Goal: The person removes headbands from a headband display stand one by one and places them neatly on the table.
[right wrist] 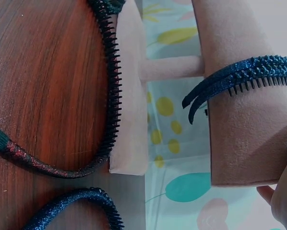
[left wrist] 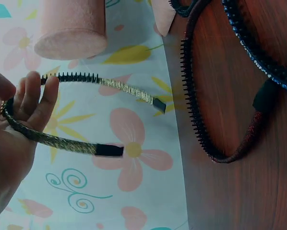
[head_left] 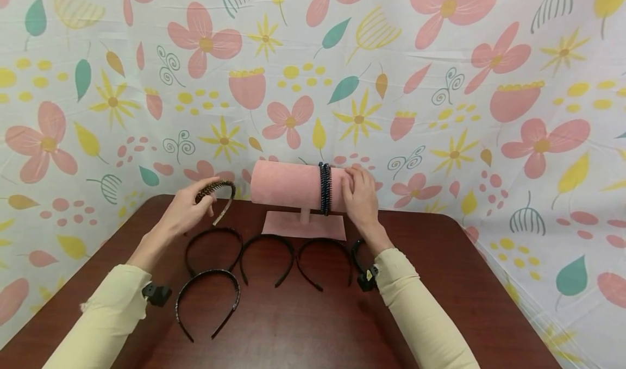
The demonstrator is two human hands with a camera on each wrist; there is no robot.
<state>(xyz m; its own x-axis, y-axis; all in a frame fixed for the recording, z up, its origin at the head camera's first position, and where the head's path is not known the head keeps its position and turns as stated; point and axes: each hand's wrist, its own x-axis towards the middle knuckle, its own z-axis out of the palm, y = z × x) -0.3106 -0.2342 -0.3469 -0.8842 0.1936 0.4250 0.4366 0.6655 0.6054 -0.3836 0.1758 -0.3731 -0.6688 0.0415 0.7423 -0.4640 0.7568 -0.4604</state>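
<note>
My left hand (head_left: 186, 208) pinches a gold-and-black headband (left wrist: 66, 142) with small comb teeth, held above the table's back left with its tips pointing away from the palm. To its right stands a pink T-shaped headband stand (head_left: 286, 184), a padded roll on a post and flat base. Two glittery blue toothed headbands (right wrist: 258, 67) sit side by side over the roll, right of the post. My right hand (head_left: 363, 203) grips the roll's right end, fingers over the top; most of this hand lies outside the right wrist view.
Several dark headbands lie on the brown table (head_left: 318, 325) before the stand. A speckled headband (head_left: 207, 273) is nearest the front left, and a blue headband (right wrist: 71, 203) lies under my right wrist. A floral cloth (head_left: 288, 48) hangs behind the table.
</note>
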